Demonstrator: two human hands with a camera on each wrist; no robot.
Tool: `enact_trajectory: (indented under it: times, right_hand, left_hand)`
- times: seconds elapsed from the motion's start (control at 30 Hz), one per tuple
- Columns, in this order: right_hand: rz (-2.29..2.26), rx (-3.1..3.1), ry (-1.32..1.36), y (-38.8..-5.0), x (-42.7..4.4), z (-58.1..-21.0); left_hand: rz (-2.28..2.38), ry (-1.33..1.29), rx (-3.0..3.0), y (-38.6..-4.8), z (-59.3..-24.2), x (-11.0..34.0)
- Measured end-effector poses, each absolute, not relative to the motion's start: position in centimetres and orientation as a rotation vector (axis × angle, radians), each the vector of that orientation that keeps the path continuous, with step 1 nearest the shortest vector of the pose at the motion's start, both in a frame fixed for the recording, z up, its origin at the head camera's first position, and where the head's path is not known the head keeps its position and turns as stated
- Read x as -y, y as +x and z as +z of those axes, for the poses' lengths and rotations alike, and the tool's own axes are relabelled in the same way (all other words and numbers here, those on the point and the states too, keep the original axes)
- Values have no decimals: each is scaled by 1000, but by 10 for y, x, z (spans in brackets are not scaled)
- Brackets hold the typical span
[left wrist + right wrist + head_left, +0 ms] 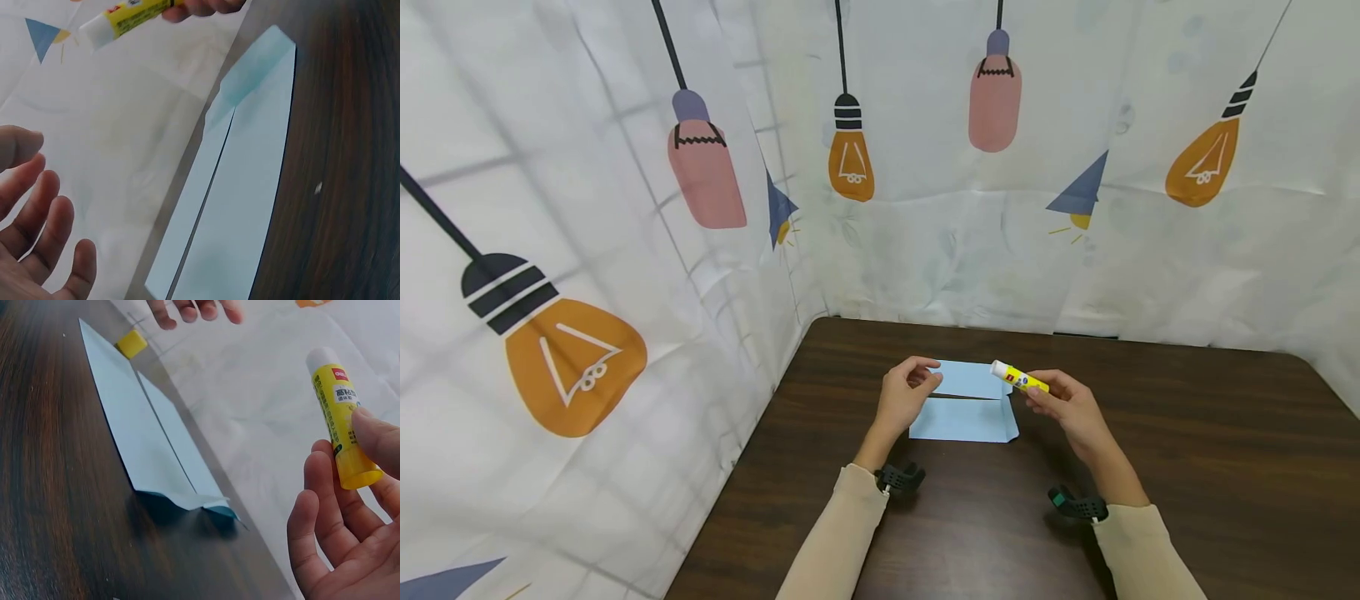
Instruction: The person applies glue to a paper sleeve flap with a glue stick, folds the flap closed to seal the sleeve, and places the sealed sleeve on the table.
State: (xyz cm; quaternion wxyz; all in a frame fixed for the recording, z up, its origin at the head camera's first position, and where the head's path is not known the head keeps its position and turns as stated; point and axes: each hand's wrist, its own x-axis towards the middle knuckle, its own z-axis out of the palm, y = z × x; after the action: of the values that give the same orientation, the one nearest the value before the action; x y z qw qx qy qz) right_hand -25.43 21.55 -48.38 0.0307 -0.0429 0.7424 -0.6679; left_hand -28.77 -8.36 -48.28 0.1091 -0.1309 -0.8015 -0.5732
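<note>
My right hand (1070, 410) holds a yellow glue stick (1019, 377) between thumb and fingers, its white end pointing up and left. A light blue folded paper (964, 419) lies on the table, its two long panels separated by a narrow gap. At the paper's right end a creased flap (181, 499) lifts off the tabletop. Over the paper's left end hovers my left hand (904, 393), fingers loosely bent with nothing between them. A small yellow cap (132, 344) is by the paper's far end in the right wrist view; in the head view it cannot be seen.
The dark wooden table (970, 533) reaches back to a white printed curtain (917, 258). More curtain hangs along the table's left edge. A black band (901, 477) is on the left wrist and another band (1078, 505) on the right.
</note>
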Motion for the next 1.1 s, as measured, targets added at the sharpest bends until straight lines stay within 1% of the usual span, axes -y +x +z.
enact_trajectory:
  times: [0.43, 0.73, 1.1]
  right_hand:
    - [-2086, -2263, -280, -254, -201, -477]
    - [-2081, -2269, -277, -254, -197, -477]
    - [-2054, -2271, -273, -252, -192, -480]
  left_hand:
    - [-2010, -429, 2275, -278, -485, 57]
    - [-2092, -376, 2267, -274, -486, 52]
    - [-2137, -414, 2241, -272, -485, 48]
